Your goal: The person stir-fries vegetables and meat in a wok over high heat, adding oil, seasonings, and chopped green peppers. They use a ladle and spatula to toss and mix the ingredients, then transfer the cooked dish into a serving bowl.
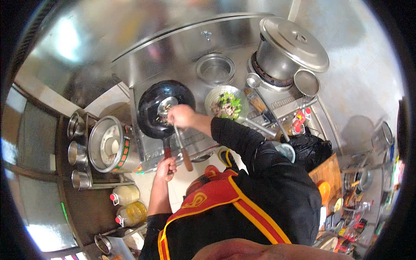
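Note:
My left hand (166, 168) is closed around the red handle (167, 152) of a black wok (149, 110) on the steel range. Over the wok, my right hand (182, 116), slightly blurred, grips a ladle by its metal shaft. The ladle's bowl (168, 104) hangs inside the wok, and its wooden grip end (186, 160) points back towards me. Small chopped bits (164, 119) lie in the wok, partly hidden by my right hand. Just right of the wok, a perforated strainer (210, 97) holds green vegetable pieces (230, 103) and pale meat-like slices (224, 110).
A steel basin (215, 68) sits behind the strainer. A large lidded stockpot (276, 55) stands at the back right, near a small ladle (253, 80) and a brush (255, 100). Leftward are a big steel pot (94, 146) and oil jugs (131, 214). A black plastic bag (310, 148) lies at right.

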### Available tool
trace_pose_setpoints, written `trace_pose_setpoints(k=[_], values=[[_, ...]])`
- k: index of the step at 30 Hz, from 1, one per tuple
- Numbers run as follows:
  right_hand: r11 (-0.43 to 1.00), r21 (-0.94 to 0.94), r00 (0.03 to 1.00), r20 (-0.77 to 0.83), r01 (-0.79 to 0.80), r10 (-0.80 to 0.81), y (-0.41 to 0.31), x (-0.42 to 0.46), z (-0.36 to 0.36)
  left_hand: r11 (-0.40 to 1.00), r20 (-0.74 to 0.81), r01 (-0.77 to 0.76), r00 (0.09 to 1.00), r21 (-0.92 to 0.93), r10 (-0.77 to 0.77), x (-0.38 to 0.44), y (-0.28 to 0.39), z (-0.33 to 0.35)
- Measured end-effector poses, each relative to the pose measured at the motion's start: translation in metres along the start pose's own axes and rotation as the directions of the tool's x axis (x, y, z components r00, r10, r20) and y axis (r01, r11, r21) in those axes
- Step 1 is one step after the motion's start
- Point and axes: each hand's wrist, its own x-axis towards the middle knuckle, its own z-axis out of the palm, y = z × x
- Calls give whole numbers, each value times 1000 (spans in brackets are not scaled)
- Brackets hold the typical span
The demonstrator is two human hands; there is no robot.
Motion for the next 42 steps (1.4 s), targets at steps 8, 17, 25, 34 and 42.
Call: trace_pose_setpoints(k=[8,17,25,34,42], values=[[518,470,680,293,-715,672,222,8,-82,977,-185,-43,983,-209,4,108,11,25],[168,445,378,438,-880,816,501,9,-50,994,-435,-111,894,13,106,119,-25,34],[416,79,397,497,-906,771,572,39,22,994,-844,33,526,-100,-103,6,-156,3],[847,-163,808,254,-506,532,495,182,-57,912,-828,285,401,-294,-392,-56,-286,-1],[814,-288,787,233,-505,571,490,114,-91,911,-841,232,508,342,187,17,-181,-65]])
